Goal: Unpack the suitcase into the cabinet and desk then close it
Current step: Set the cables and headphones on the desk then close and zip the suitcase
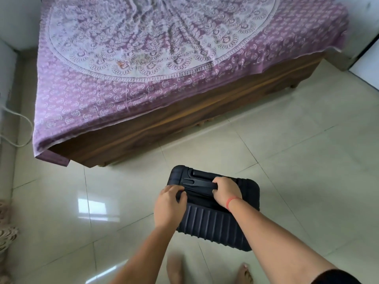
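Observation:
A dark ribbed hard-shell suitcase (213, 224) stands upright and closed on the tiled floor, seen from above. My right hand (225, 190) grips the carry handle on its top, fingers curled round the bar; a red thread sits on that wrist. My left hand (169, 201) holds the suitcase's top left edge, fingers curled over it. The cabinet and desk are out of view.
A low wooden bed (184, 119) covered by a purple patterned sheet (86, 95) fills the space ahead. A white cable (22, 128) hangs at the left wall. A woven mat edge (6, 232) lies at the far left. My bare feet (176, 269) stand below the suitcase.

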